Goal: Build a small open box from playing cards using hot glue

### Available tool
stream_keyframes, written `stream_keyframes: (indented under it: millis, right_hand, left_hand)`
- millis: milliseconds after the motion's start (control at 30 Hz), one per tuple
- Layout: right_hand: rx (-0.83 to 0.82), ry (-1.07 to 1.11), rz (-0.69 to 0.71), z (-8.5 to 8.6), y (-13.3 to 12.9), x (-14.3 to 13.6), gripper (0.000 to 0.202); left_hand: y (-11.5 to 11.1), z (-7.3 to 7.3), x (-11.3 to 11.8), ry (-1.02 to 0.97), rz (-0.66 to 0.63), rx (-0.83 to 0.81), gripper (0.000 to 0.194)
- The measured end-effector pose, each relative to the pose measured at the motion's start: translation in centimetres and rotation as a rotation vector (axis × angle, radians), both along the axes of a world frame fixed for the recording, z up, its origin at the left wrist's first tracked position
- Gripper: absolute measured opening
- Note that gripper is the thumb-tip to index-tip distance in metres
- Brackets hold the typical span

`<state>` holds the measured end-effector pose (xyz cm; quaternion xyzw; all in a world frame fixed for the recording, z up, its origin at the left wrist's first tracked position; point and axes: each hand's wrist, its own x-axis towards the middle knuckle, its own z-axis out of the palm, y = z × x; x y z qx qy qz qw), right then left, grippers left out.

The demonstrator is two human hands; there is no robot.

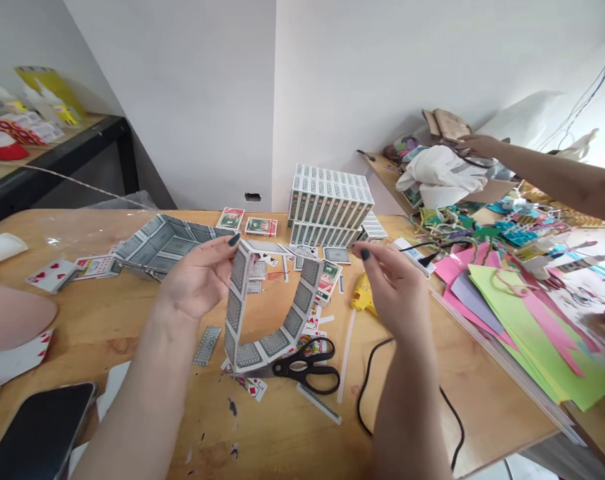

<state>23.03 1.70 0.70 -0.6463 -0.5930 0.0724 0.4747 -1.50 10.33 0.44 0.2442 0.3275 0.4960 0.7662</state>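
My left hand (197, 277) pinches the upper left corner of a ring-shaped frame (297, 310) made of playing cards joined edge to edge, grey backs showing. The frame stands upright above the table. To its right, my right hand (395, 287) is raised with thumb and finger pressed together; whatever it may hold is too small to make out. A yellow glue gun (363, 293) lies beside that hand, partly hidden by it, with a glue stick (347, 353) near it. Black-handled scissors (310, 365) rest at the frame's lower edge, their blades partly hidden.
Behind my left hand sits a tray of joined cards (170, 243). A tall stack of card boxes (327, 207) stands near the wall. A phone (40, 430) lies front left, colored paper (522, 320) right. Another person's arm (547, 163) reaches over a cluttered table.
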Motion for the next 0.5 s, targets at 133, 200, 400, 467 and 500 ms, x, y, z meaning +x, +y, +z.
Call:
stream_keyframes:
  millis: [133, 200, 400, 467, 500]
  right_hand:
    - [-0.52, -0.335, -0.138, -4.4, -2.5, 5.3, 0.038]
    - [-0.649, -0.437, -0.092, -7.1, -3.5, 6.7, 0.044]
    - [-0.628, -0.491, -0.162, -12.1, -3.8, 7.4, 0.048]
    - [-0.605, -0.498, -0.202, -12.7, -3.3, 7.6, 0.047]
    - [-0.601, -0.505, -0.212, -12.8, -3.0, 7.7, 0.047]
  left_hand:
    - [0.3, 0.1, -0.7, -0.098, 0.119, -0.125, 0.022]
    - [0.4, 0.0, -0.7, -0.153, 0.102, -0.154, 0.023]
    - [1.0, -0.9, -0.1, -0.153, 0.119, -0.217, 0.024]
    - [1.0, -1.4, 0.0, -0.154, 0.117, -0.224, 0.021]
    - [1.0, -1.6, 0.0, -0.163, 0.117, -0.234, 0.019]
